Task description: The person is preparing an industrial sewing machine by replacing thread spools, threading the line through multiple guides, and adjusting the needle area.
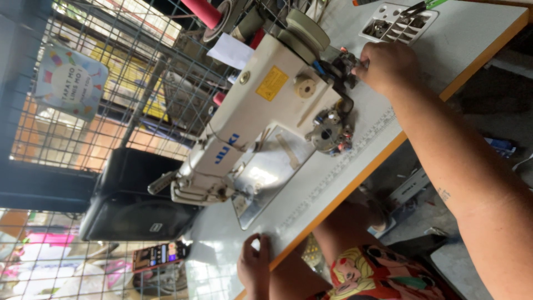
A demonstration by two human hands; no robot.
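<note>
A white sewing machine (pixel 261 116) is seen on a pale table (pixel 444 61) with an orange edge. The right hand (pixel 386 66) is closed at the machine's handwheel end, while the left hand (pixel 254 265) is rested on the table edge. A compartment tray (pixel 397 22) is set beyond.

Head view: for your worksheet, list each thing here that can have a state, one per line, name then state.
sewing machine: upright on the table, no cloth under its needle end
right hand: gripping the machine's wheel end
left hand: resting at the table edge, fingers curled
parts tray: holds small metal bits
table: white top, ruler strip along its edge
</note>
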